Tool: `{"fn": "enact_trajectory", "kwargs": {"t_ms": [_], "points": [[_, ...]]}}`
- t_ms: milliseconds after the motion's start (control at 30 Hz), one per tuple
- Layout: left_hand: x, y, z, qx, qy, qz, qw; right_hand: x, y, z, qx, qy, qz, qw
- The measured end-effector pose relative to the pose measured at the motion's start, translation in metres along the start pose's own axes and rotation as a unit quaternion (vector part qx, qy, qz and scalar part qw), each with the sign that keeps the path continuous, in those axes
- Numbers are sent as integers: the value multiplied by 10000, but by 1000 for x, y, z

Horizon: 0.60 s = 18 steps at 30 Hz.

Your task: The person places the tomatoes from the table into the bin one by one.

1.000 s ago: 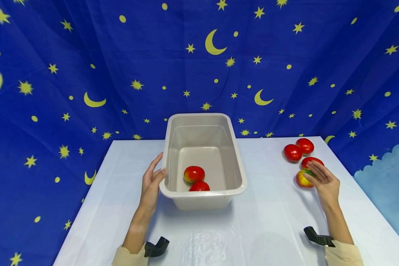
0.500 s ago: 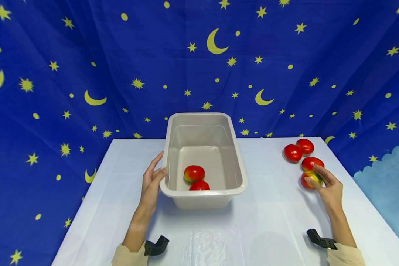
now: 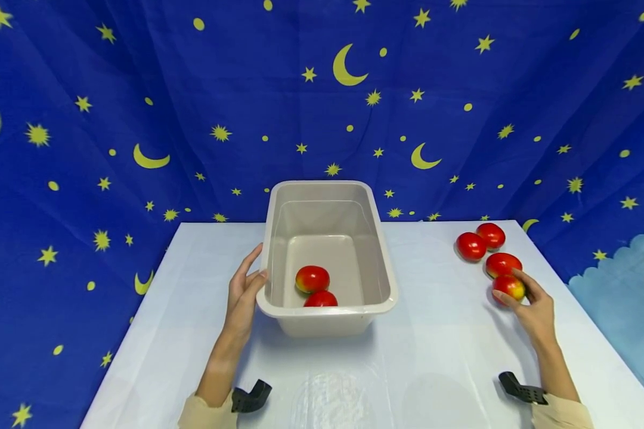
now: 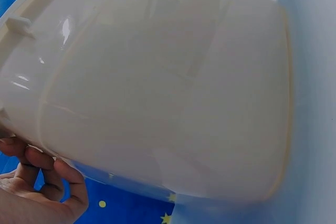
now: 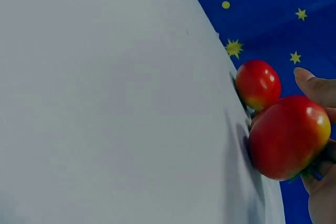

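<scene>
The fingers of the right hand [image 3: 536,307] are now curled around the yellow-red tomato [image 3: 507,288].
Half a second ago its yellow patch showed more in the middle; now this patch faces the palm, so the reaching seems finished. Another tomato [image 3: 503,264] lies just beyond the fingertips. The left hand [image 3: 241,301] grips the grey bin [image 3: 324,326], its thumb on the rim.

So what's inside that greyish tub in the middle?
One red fruit with a yellowish patch shows almost whole. A second red fruit, nearer, has its lower part hidden by the front rim of the tub. Whatever else lies behind that rim can't be seen.
</scene>
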State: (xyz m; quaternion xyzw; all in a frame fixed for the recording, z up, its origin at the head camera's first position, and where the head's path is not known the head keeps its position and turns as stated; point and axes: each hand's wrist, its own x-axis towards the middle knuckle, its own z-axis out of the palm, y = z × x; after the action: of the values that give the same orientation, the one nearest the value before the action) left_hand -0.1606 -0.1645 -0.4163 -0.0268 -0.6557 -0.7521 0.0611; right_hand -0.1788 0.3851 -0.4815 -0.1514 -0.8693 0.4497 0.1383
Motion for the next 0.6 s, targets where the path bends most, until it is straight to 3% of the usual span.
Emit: {"fn": "enact_trajectory", "kwargs": {"t_ms": [333,600], "points": [[2,4,-3,60,-28,73,10000,3,8,3,-240,19,203,9995],[0,-1,0,-34,-49,84,9999,0,10,-2,-200,125,463,9986]]}}
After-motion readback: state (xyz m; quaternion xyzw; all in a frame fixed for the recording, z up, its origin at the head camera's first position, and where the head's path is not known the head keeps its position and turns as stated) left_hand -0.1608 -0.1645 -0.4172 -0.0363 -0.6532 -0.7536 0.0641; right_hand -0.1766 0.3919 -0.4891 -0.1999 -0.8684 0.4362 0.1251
